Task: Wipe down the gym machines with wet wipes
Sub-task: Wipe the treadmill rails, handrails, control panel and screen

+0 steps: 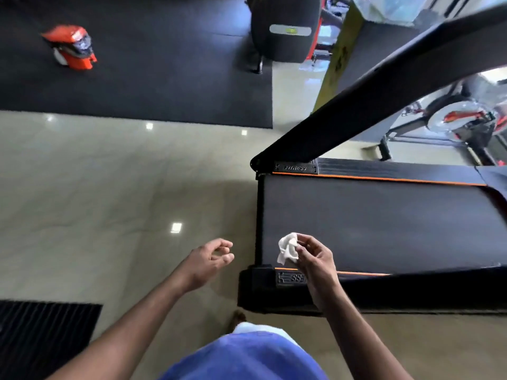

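Note:
A black treadmill (384, 226) with orange trim fills the right side, its belt end facing me. My right hand (315, 259) pinches a crumpled white wet wipe (286, 248) just above the near corner of the belt. My left hand (211, 260) hovers over the tiled floor left of the treadmill, fingers loosely curled and holding nothing. A black treadmill upright (384, 86) slants from the deck's far corner toward the upper right.
Shiny beige tile floor (109, 201) lies to the left. A dark rubber mat (151, 78) at the top carries an orange-and-black object (71, 48) and a machine base (282, 28). A ribbed black mat (41, 338) sits at bottom left. An exercise bike (466, 122) stands at right.

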Available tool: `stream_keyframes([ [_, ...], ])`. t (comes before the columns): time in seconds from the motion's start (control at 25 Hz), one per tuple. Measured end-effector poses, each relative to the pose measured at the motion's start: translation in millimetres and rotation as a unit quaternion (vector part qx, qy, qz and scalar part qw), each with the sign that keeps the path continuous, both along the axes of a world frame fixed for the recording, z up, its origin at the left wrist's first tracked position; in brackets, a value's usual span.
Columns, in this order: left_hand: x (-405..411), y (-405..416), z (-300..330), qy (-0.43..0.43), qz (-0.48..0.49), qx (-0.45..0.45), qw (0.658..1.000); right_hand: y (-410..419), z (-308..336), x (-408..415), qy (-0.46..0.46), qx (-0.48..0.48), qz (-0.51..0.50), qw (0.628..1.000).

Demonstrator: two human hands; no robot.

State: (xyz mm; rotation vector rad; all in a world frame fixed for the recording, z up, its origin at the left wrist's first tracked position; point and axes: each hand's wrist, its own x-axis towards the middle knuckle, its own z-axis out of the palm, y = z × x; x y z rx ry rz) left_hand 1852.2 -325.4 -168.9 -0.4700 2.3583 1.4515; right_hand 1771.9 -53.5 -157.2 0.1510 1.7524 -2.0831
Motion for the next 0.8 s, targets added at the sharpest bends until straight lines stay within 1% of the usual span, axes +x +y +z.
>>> stream_keyframes([
  [0.08,-38.7,-26.0,17.0,0.006,-0.042,-0.031,0.999,-18.2,-1.7,-17.5,0.002,-0.004,-0.050,0.999],
  [0.2,-108.8,-58.3,27.0,0.045,-0.061,-0.048,0.996,-36.7,5.0,-51.6,0.039,0.044,-0.092,0.994],
  [0.32,-178.6,-67.2,24.1,0.064,-0.084,-0.025,0.994,-42.8,11.1,-91.2,0.078,0.107,-0.114,0.985],
  [0.4,-225.0,-67.9,11.0,0.060,-0.128,-0.011,0.990,-41.1,12.2,-123.2,0.086,0.137,-0.149,0.976],
  [0.48,-268.2,-68.8,0.1,0.059,-0.174,-0.001,0.983,-40.2,14.3,-149.6,0.078,0.132,-0.197,0.968],
  [0.6,-348.1,-74.2,-3.7,0.058,-0.266,0.011,0.962,-57.7,25.2,-196.6,0.048,0.086,-0.309,0.946],
  [0.68,-403.3,-78.6,6.5,0.052,-0.313,0.020,0.948,-81.9,44.6,-232.5,0.039,0.051,-0.343,0.937],
  [0.8,-490.9,-74.0,23.0,0.074,-0.364,0.029,0.928,-106.0,75.7,-285.1,0.073,0.060,-0.370,0.924],
])
